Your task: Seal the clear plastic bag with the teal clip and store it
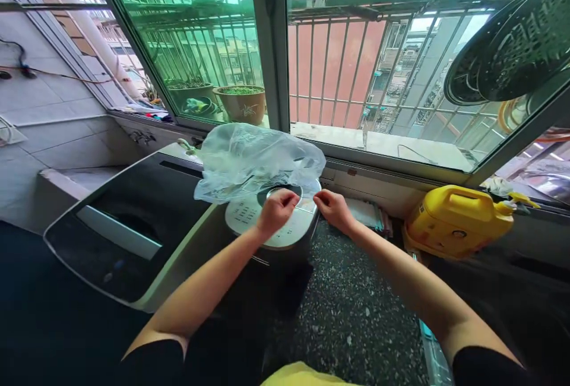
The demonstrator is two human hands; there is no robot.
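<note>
A thin clear plastic bag (pixel 258 151) billows above the white lid of a rice cooker (pixel 243 211), covering the lid's far part. My left hand (pixel 278 211) is closed in a pinch on the bag's near edge, over the middle of the lid. Just right of it, above the lid's right rim, my right hand (pixel 335 208) pinches the same edge. A small gap separates the two hands. The film between the fingers is too transparent to trace fully.
A dark-topped washing machine (pixel 173 196) stands left of the cooker. On the right, a yellow jug (pixel 458 217) lies on its side by the speckled black countertop (pixel 356 303). Potted plants (pixel 243 104) sit behind the barred window. Folded plastic (pixel 365 214) lies along the wall.
</note>
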